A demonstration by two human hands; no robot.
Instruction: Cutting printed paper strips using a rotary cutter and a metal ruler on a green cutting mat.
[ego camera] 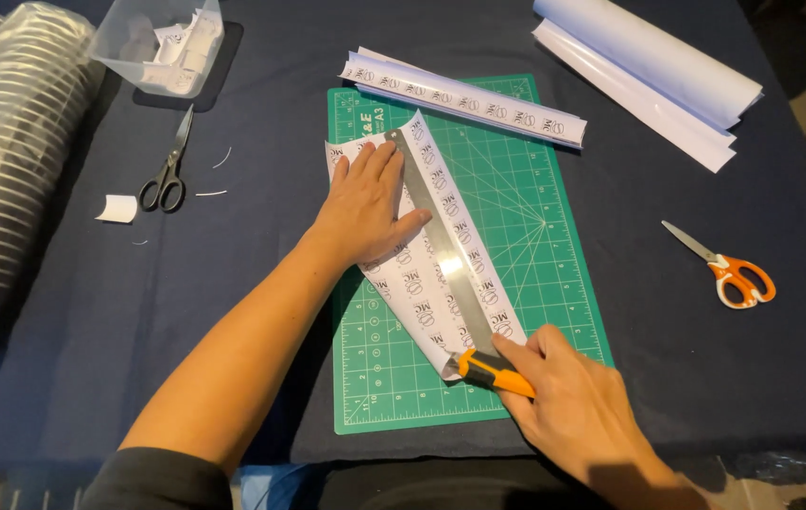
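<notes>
Left hand [365,203], fingers spread and pressed flat, pins a metal ruler [441,250] and a printed paper sheet [394,274] to the green cutting mat [535,246] at table centre, forearm reaching in from the near left. Right hand [578,411], curled shut around an orange-handled knife [493,371], sits at the ruler's near end. Orange scissors [738,277] lie well apart, right.

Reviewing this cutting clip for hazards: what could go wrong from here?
1. The left hand presses the steel ruler with its thumb at the cutting edge; the blade could nick it.
2. The orange-handled utility knife in the right hand sits near the green cutting mat's lower edge; overshoot might hit the dark tablecloth.
3. The curled white printed sheet may shift.
</notes>
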